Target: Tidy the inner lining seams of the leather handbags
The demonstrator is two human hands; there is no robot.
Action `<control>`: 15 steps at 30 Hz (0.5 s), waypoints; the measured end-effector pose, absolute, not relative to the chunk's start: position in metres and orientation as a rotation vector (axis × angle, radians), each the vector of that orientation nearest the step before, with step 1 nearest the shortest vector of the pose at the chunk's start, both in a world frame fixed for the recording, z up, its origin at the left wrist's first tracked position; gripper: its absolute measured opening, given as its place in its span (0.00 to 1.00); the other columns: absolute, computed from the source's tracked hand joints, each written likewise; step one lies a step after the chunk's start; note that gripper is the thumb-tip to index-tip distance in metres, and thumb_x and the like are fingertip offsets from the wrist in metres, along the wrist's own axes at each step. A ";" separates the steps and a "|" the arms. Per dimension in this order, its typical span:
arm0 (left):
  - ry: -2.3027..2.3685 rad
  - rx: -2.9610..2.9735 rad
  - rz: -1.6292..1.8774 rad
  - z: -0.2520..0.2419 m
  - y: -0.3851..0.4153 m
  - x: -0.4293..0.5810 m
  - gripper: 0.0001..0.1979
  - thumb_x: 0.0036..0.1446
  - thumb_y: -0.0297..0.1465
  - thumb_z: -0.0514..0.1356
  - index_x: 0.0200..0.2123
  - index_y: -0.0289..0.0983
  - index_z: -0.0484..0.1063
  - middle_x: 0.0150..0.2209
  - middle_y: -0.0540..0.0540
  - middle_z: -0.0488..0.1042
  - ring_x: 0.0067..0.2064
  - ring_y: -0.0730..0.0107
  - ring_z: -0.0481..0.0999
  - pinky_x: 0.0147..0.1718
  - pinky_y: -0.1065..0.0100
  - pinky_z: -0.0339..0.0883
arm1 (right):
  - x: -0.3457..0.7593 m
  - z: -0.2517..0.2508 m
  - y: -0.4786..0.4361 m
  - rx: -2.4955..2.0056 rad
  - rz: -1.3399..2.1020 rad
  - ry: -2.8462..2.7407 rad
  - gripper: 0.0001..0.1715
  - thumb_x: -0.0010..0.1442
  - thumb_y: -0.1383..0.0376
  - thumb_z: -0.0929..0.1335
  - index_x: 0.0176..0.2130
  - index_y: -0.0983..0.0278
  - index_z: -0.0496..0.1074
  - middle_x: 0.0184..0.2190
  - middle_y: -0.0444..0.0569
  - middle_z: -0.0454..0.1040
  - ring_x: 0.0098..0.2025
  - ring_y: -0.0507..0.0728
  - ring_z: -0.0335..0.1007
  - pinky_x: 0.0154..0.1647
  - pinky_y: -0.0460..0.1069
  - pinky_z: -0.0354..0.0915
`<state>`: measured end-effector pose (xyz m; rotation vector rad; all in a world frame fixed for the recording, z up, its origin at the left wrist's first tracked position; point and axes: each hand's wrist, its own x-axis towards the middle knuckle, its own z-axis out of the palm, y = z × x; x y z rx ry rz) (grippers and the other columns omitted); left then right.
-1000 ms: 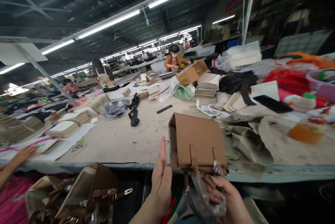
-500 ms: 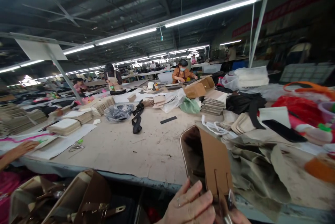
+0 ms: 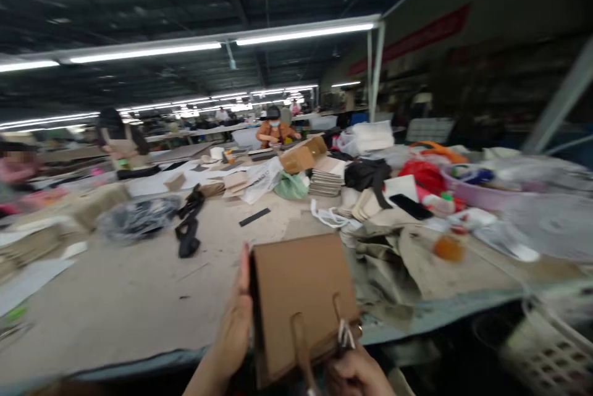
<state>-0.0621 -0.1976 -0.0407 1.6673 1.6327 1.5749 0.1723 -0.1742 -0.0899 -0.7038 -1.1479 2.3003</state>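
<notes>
A brown boxy handbag [image 3: 301,297] is at the table's near edge, its flat flap facing me, with two slots and narrow straps. My left hand [image 3: 234,325] lies along the bag's left side, fingers stretched upward and palm against it. Closed at the bag's lower right is my right hand [image 3: 356,371], gripping near a strap end. Shiny metal loops [image 3: 345,334] stick up by its fingers; blur hides exactly what they are. The bag's underside and part of my right fingers are hidden.
Beyond the bag are a dark strip [image 3: 254,217], black straps [image 3: 188,229] and stacked panels [image 3: 327,180]. Olive sheet material [image 3: 389,260] lies to the right, near a phone [image 3: 410,206] and purple basin [image 3: 486,192]. A co-worker [image 3: 275,130] sits across the table.
The view has swung right. The bag has turned from showing its open side to showing its flap squarely. My left hand has shifted from the bag's lower front to its left side.
</notes>
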 end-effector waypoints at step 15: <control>1.763 2.896 0.818 0.016 -0.197 -0.014 0.29 0.60 0.32 0.53 0.64 0.38 0.52 0.67 0.41 0.48 0.67 0.44 0.42 0.62 0.42 0.40 | 0.182 -0.054 -0.182 -0.784 1.191 -1.925 0.24 0.56 0.71 0.62 0.52 0.61 0.69 0.47 0.51 0.75 0.49 0.59 0.70 0.53 0.51 0.62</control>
